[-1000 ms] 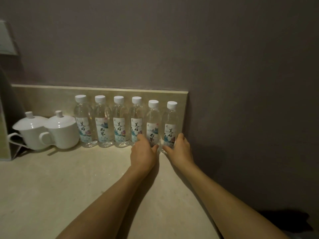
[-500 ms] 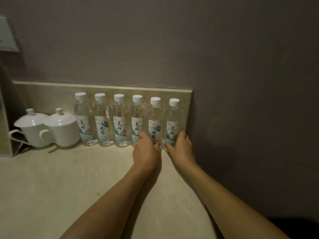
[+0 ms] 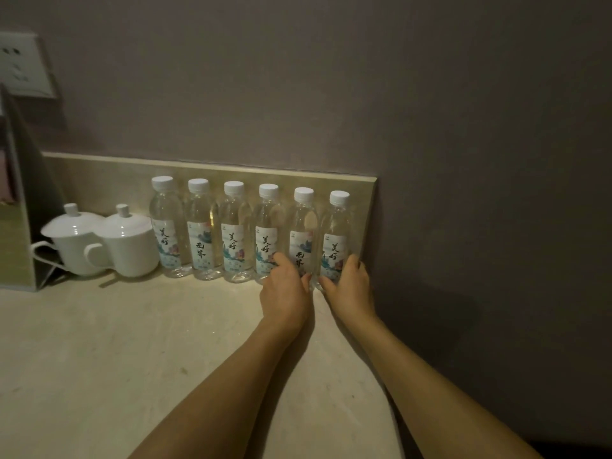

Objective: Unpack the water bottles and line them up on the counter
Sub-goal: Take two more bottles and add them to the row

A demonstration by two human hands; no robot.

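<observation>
Counter (image 3: 132, 359) front open; bottles (image 3: 233, 233), cups (image 3: 127, 243) block rear.

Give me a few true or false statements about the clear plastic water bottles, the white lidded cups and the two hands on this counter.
1. Six clear plastic water bottles with white caps stand upright in a row along the beige backsplash. True.
2. One bottle lies on its side. False: all stand upright.
3. The right hand grips the rightmost bottle. True.
4. Two white lidded ceramic cups stand right of the bottles. False: they stand to the left.
5. The left hand rests flat on the beige counter. False: it holds the fifth bottle.
</observation>
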